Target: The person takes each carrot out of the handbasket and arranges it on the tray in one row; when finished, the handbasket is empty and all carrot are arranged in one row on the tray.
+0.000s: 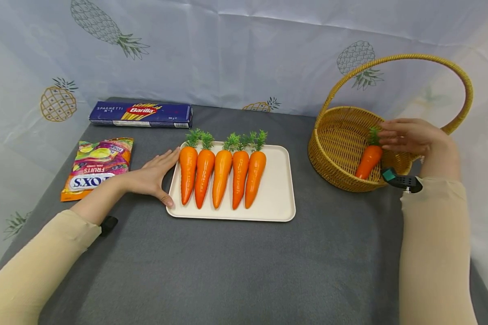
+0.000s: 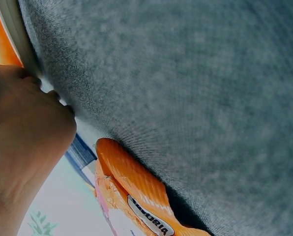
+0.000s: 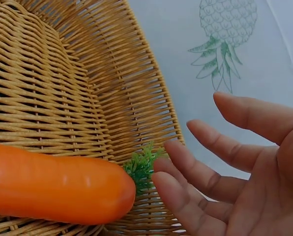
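Observation:
Several orange toy carrots [image 1: 222, 178] with green tops lie side by side on a cream tray [image 1: 278, 189]. My left hand [image 1: 152, 176] rests at the tray's left edge, thumb and fingers spread along the rim. One more carrot [image 1: 369, 160] is inside the wicker basket [image 1: 329, 158] on the right. Over that basket is my right hand [image 1: 408, 135], its fingers loosely bent beside the carrot's green top [image 3: 142, 167]. Nothing is held between those fingers in the right wrist view, where the thumb stands apart from them. The left fingertips are hidden in the left wrist view.
A blue spaghetti box [image 1: 141, 114] lies at the back left of the grey table [image 1: 244, 266]. Nearer stands a colourful candy bag [image 1: 99, 167], behind my left forearm. The basket's tall handle [image 1: 410, 57] arches up before a pineapple-print cloth [image 1: 227, 54].

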`<state>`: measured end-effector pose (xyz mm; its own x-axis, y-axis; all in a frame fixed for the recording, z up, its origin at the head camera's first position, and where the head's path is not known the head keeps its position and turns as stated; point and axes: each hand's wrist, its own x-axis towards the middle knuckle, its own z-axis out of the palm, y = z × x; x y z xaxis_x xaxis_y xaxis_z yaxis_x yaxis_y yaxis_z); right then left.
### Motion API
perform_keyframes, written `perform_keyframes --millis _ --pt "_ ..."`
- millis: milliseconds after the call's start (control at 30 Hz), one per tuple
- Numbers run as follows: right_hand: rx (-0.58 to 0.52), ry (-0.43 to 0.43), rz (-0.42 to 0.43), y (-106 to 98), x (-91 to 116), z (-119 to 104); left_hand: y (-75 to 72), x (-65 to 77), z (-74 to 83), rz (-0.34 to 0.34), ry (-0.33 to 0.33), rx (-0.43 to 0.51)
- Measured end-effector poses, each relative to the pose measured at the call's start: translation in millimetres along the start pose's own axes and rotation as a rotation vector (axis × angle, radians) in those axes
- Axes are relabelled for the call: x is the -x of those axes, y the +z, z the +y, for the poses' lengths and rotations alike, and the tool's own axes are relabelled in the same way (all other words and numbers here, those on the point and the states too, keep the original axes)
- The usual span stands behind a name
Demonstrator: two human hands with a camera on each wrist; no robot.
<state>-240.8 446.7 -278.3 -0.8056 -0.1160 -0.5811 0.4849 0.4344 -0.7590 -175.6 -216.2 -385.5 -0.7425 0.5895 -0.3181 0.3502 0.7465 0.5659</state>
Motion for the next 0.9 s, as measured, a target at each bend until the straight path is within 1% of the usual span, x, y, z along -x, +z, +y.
perform_keyframes --millis 67,167,333,400,500,633,900 --pt "-0.002 0.008 0.006 -1.1 0.0 0.9 0.7 -0.7 -1.1 0.006 -0.003 0.001" --pt "0.034 0.012 0.010 -1.8 -0.6 1.7 1.5 -1.5 -2.3 0.012 -0.008 0.000" --pt "0.189 0.024 0.012 -0.1 -0.9 2.1 0.5 -1.1 -1.8 0.003 -0.005 0.002" --pt "0.232 0.024 0.015 1.7 -0.2 1.7 0.4 -0.7 -1.7 0.003 -0.005 0.002" --pt "0.248 0.017 0.017 5.4 0.1 2.5 0.7 -0.5 -1.7 0.003 -0.004 0.002" --pt "0.228 0.013 0.017 8.3 -1.9 5.7 2.5 -1.1 -3.1 0.015 -0.005 -0.002" --pt "0.265 0.001 -0.017 12.3 -7.6 9.8 2.0 -1.4 -3.6 0.010 -0.004 0.003"
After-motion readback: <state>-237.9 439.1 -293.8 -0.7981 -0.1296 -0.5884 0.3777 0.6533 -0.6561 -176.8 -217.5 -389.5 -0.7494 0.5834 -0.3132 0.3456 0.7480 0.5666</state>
